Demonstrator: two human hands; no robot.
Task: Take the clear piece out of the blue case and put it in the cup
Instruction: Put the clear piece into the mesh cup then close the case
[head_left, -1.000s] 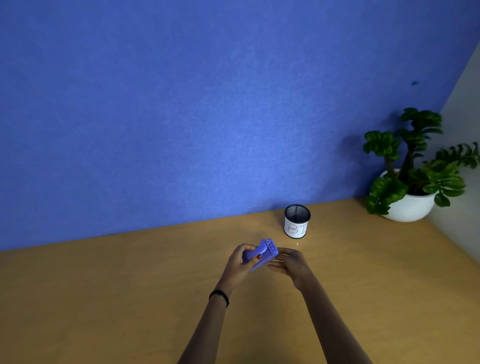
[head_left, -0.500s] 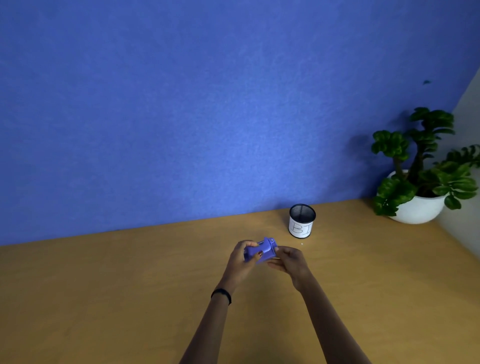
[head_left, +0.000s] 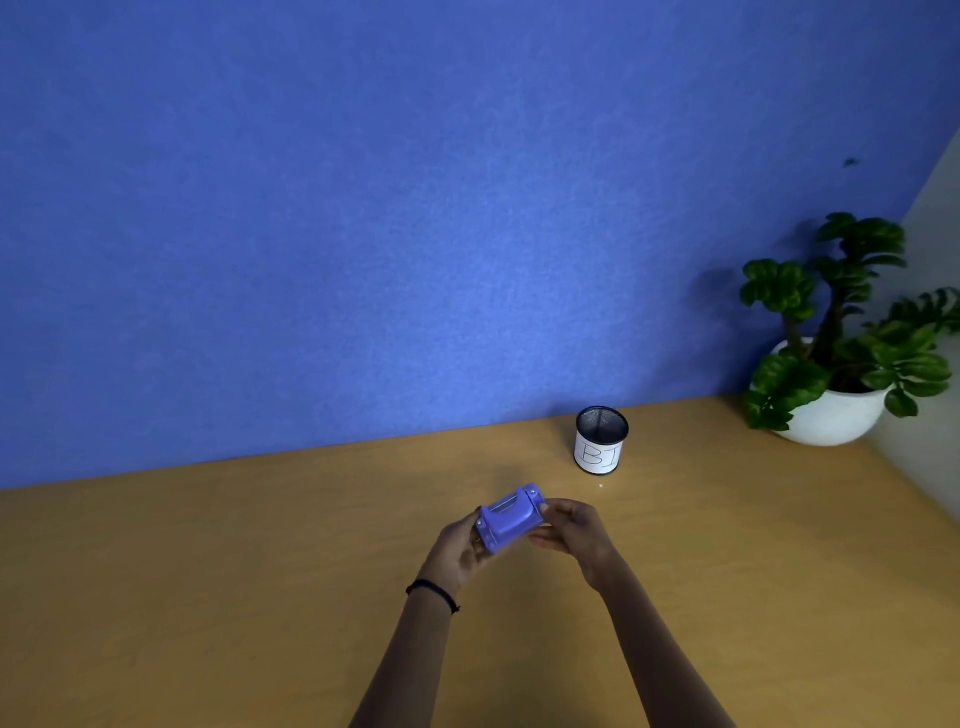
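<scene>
Low in the centre of the frame, the left hand (head_left: 457, 545) cups the blue case (head_left: 509, 519) from below; the right hand (head_left: 571, 530) pinches its right end. The clear piece probably sits inside, too faint to confirm. Steady the case, draw rightward, then carry to the cup (head_left: 601, 441) at upper right.

We log 2 bare forearms reaching forward from the lower edge and converging mid-frame. Left hand (head_left: 457, 548): fingers curled, cupping the left end of a small blue plastic case (head_left: 510, 518); thin black band (head_left: 432, 594) at the wrist. Right hand (head_left: 574, 535): fingertips (head_left: 545, 508) pinching the case's right end, wrist bent inward.
</scene>
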